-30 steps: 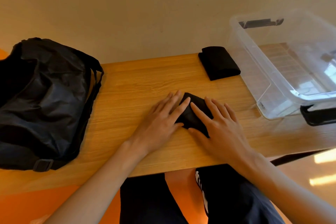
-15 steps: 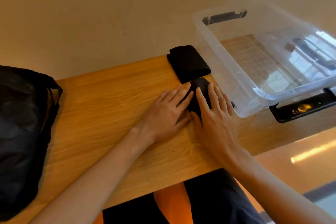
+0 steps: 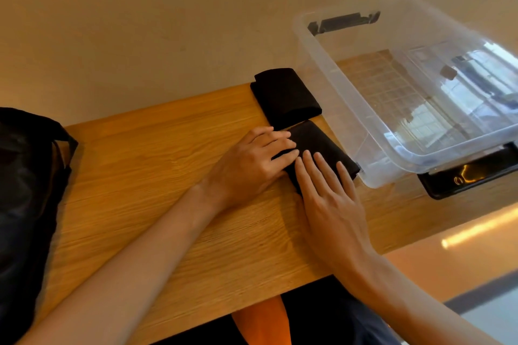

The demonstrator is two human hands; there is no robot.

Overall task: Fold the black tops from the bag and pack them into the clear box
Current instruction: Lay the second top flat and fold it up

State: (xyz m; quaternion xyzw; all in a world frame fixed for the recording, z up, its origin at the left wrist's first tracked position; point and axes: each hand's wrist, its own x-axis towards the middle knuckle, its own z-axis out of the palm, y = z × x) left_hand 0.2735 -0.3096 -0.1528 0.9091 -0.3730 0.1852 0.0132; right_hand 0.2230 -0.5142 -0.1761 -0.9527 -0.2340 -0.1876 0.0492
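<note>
While left hand [image 3: 249,165] and right hand [image 3: 330,202] press open-fingered on folded top [image 3: 316,140], it lies beside clear box [image 3: 350,109].

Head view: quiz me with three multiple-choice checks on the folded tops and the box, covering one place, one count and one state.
1. Where is the folded black top under the left hand and right hand?
A. on the light wooden table, beside the clear plastic box
B. inside that box
C. hanging off the table's edge

2. How many folded black tops lie on the table?
A. one
B. two
C. four

3. The box is:
A. shut with a lid
B. open, with no tops inside
C. tipped on its side

Answers:
1. A, as it lies flat on the wood by the box's near corner.
2. B, as a second folded black top lies just beyond the first.
3. B, as there is no lid and only the gridded floor shows through.
</note>
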